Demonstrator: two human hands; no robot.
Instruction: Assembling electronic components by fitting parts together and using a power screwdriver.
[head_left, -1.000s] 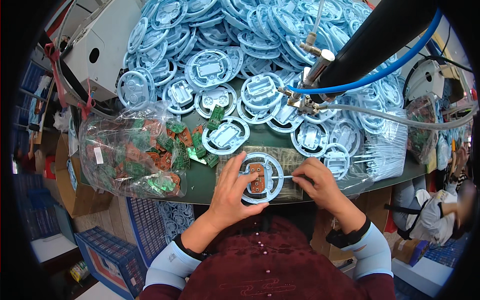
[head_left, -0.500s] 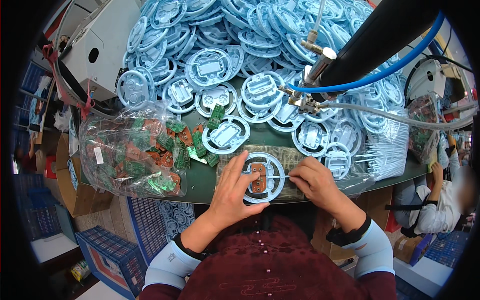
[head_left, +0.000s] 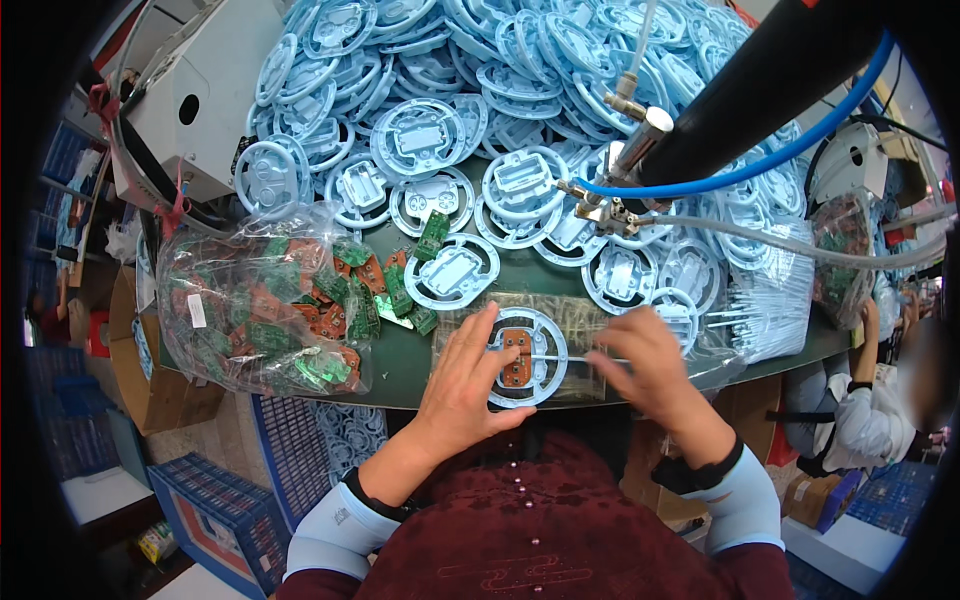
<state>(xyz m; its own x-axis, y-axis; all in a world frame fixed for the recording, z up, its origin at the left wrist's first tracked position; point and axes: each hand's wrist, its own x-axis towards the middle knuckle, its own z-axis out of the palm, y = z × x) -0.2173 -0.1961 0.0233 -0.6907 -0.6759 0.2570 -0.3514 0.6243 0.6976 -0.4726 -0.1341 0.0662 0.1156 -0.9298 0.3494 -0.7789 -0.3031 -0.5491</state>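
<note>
My left hand (head_left: 455,375) is closed on the rim of a light blue plastic steering-wheel-shaped part (head_left: 552,388), its thumb and fingers around the left side. Inside that part sits a brown circuit board (head_left: 515,372), touched by a fingertip. A thin pale rod (head_left: 565,357) runs from the board across the rim toward my right hand. My right hand (head_left: 645,362), smeared by motion, is just right of the part with thumb and fingers apart. The rod's outer end is between or under those fingers; I cannot tell which. Beneath lies a clear-wrapped flat block (head_left: 585,385).
A heap of light blue wheel parts (head_left: 420,60) fills the far side. On the left lies a clear bag of green and brown circuit boards (head_left: 260,320). A black machine arm (head_left: 750,90) with a blue hose overhangs. Thin pale rods (head_left: 775,300) lie at right.
My right hand has gone from pinched fingers at the rim to spread fingers, moving slightly right and up. The pale rod now shows beyond the rim. My left hand stays put.
</note>
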